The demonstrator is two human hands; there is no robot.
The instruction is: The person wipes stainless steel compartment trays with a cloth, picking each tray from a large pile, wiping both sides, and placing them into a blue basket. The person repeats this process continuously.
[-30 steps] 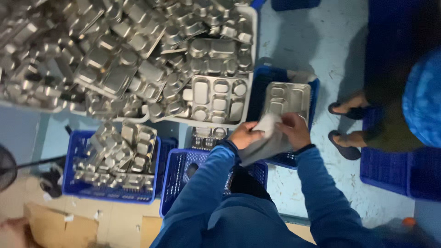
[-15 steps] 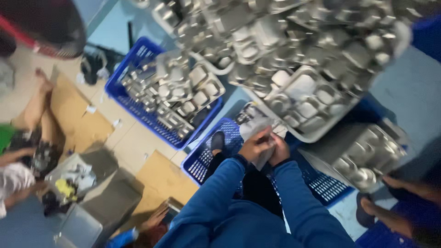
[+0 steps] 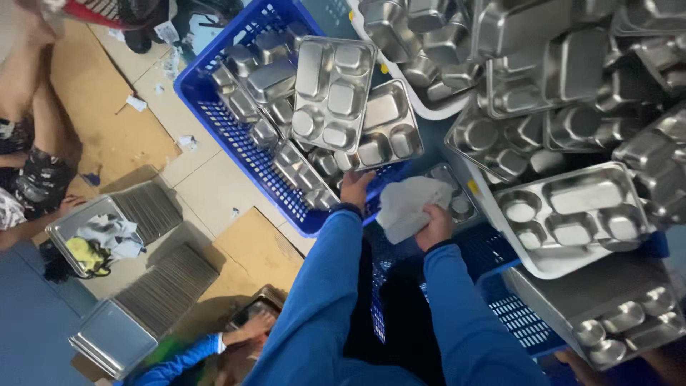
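Head view shows the right hand (image 3: 434, 227) clamped on a grey cloth (image 3: 407, 204) while the left hand (image 3: 355, 187), fingers apart, touches steel trays (image 3: 332, 93) in the blue crate (image 3: 214, 107) at eleven o'clock.

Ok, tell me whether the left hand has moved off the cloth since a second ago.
Yes. The left hand has left the grey cloth and reached out to the blue crate of steel trays; the right hand alone grips the cloth.

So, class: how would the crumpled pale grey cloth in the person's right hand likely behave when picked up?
The crumpled pale grey cloth looks floppy: it bunches and folds in the right hand. Probably light, since it hangs from one hand. Unlikely to roll or break.
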